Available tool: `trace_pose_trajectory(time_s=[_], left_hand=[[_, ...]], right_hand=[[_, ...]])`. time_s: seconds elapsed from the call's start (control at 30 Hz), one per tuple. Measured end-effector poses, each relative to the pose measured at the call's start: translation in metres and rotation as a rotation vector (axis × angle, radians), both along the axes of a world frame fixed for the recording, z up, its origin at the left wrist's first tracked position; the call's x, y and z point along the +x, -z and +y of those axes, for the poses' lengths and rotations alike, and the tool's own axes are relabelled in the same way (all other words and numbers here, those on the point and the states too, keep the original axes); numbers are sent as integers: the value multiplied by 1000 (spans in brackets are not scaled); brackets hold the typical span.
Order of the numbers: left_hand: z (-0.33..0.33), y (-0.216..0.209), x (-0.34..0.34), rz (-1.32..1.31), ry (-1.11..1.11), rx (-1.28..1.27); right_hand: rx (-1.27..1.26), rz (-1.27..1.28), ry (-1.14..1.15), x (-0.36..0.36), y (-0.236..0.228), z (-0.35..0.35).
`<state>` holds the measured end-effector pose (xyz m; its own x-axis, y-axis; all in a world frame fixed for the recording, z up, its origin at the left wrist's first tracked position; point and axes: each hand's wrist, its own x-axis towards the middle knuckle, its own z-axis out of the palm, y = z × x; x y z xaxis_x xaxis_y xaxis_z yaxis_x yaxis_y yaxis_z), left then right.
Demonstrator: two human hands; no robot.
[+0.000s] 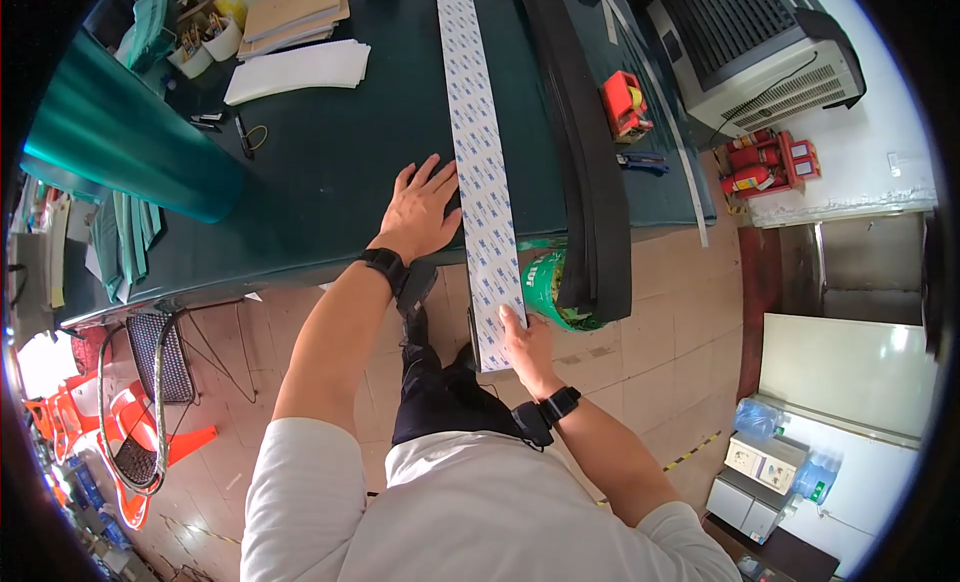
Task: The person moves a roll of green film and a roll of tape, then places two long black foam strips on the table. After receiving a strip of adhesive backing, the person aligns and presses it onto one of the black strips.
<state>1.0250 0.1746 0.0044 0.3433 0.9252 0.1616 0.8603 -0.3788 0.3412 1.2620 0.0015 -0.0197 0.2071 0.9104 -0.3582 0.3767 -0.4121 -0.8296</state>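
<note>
A long strip [480,152] with a white face and a repeated blue print runs from the far edge of view toward me, its near end hanging past the table edge. My right hand [530,352] is closed on that near end, thumb on the printed face; the fingers underneath are hidden. Beside the strip's left edge, my left hand [418,217] lies flat on the dark green tabletop [340,172] with its fingers spread. A dark edge shows along the strip's left side. To its right lie several long black strips [600,212], also overhanging the table.
A red tape dispenser [626,107] and blue-handled cutter [643,163] lie right of the black strips. A green bucket [545,287] stands below the table edge. At left are a large teal roll [130,132], white sheets [298,72] and a pen [243,137]. Orange chairs [135,412] stand lower left.
</note>
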Motion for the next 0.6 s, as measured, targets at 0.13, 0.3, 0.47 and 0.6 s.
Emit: trace_pose_trajectory(time_s=[0.13, 0.3, 0.47, 0.6], left_hand=[[-1, -1, 0, -2, 0, 1], [0, 0, 2, 13, -3, -1], [-1, 0, 2, 23, -6, -5], [0, 1, 2, 24, -3, 1]], right_hand=[[-12, -87, -36, -1, -8, 4], [-39, -34, -3, -2, -4, 4], [-60, -50, 0, -1, 0, 4], [-67, -57, 6, -3, -2, 4]])
